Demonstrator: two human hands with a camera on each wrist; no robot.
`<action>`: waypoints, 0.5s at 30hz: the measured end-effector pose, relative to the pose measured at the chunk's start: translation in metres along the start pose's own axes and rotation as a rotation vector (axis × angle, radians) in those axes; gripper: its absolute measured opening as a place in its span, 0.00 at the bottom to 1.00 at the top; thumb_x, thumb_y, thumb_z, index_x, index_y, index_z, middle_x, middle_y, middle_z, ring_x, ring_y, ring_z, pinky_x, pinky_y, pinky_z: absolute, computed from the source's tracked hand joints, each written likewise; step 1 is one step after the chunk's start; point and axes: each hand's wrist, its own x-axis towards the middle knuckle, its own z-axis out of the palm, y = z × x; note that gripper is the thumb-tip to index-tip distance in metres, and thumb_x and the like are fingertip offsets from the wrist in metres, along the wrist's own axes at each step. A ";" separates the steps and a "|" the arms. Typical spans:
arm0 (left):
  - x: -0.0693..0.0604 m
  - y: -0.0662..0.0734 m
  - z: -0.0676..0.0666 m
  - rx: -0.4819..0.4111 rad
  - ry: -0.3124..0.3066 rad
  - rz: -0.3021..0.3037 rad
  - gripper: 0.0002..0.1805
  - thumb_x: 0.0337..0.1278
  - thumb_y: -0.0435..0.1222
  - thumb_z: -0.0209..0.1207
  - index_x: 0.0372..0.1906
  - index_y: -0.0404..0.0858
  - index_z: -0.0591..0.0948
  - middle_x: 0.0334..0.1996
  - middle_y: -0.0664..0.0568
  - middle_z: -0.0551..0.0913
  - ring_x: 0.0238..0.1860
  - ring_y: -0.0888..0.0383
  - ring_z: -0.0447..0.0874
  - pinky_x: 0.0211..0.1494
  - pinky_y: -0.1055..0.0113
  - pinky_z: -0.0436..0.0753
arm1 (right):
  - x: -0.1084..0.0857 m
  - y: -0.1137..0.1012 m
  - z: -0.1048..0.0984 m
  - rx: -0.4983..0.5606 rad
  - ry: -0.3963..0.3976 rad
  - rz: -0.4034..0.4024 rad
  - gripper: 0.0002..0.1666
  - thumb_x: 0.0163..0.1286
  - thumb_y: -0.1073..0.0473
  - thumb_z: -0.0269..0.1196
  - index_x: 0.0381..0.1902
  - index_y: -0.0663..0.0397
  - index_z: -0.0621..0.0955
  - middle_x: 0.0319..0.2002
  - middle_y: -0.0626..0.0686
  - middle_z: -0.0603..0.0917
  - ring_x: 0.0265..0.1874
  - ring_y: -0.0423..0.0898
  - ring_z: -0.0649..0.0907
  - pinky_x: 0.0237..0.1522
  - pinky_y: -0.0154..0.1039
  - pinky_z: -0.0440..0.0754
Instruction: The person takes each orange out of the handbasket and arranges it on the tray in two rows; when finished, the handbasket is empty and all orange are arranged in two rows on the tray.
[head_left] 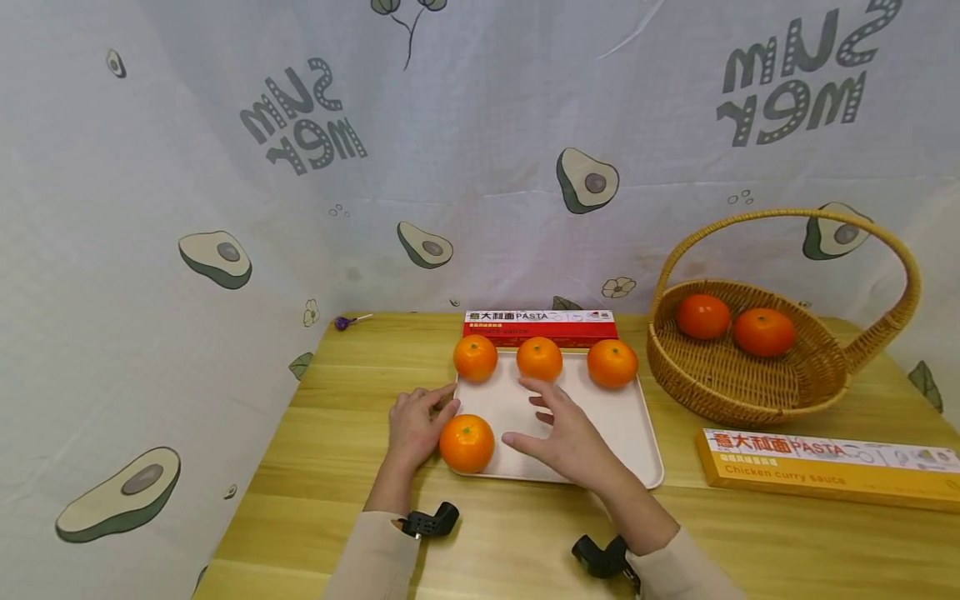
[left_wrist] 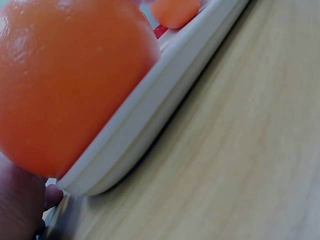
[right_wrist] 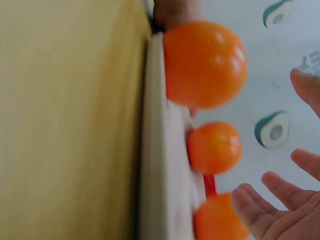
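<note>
A white tray (head_left: pixel 600 417) on the wooden table carries several oranges: a back row with a left orange (head_left: pixel 476 358), a middle one (head_left: pixel 539 359) and a right one (head_left: pixel 612 363), plus a front-left orange (head_left: pixel 467 443). My left hand (head_left: pixel 417 427) rests at the tray's left edge, thumb close beside the front-left orange; whether they touch is unclear. Above the tray's middle hovers my right hand (head_left: pixel 568 435), fingers spread and holding nothing. The right wrist view shows these spread fingers (right_wrist: pixel 280 190) apart from the oranges.
To the right stands a wicker basket (head_left: pixel 720 392) with a tall handle and two orange-red fruits (head_left: pixel 764 332) inside. A yellow pasta box (head_left: pixel 825 475) lies in front of it. Behind the tray is a red pasta box (head_left: pixel 540 327); a wrapped lollipop (head_left: pixel 342 322) lies at the back left.
</note>
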 end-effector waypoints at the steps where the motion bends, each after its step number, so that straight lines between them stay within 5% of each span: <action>1: 0.000 0.000 0.000 -0.002 0.000 -0.001 0.21 0.68 0.51 0.62 0.62 0.55 0.84 0.42 0.52 0.85 0.43 0.53 0.70 0.52 0.55 0.65 | -0.001 0.002 -0.007 -0.014 0.021 -0.005 0.50 0.59 0.48 0.77 0.75 0.48 0.68 0.72 0.57 0.71 0.68 0.60 0.76 0.66 0.55 0.77; 9: 0.000 -0.002 0.002 0.002 0.001 0.006 0.21 0.68 0.52 0.62 0.63 0.55 0.84 0.42 0.53 0.85 0.43 0.54 0.70 0.51 0.56 0.65 | -0.014 0.010 -0.070 -0.147 0.156 -0.057 0.48 0.63 0.47 0.75 0.74 0.57 0.66 0.71 0.65 0.70 0.67 0.66 0.75 0.65 0.60 0.76; 15: 0.001 -0.002 0.001 -0.002 0.007 0.003 0.21 0.68 0.52 0.62 0.62 0.56 0.84 0.41 0.53 0.85 0.42 0.54 0.70 0.50 0.57 0.64 | -0.022 0.005 -0.114 -0.328 0.176 -0.013 0.53 0.63 0.40 0.73 0.76 0.58 0.64 0.70 0.69 0.68 0.64 0.71 0.75 0.61 0.67 0.76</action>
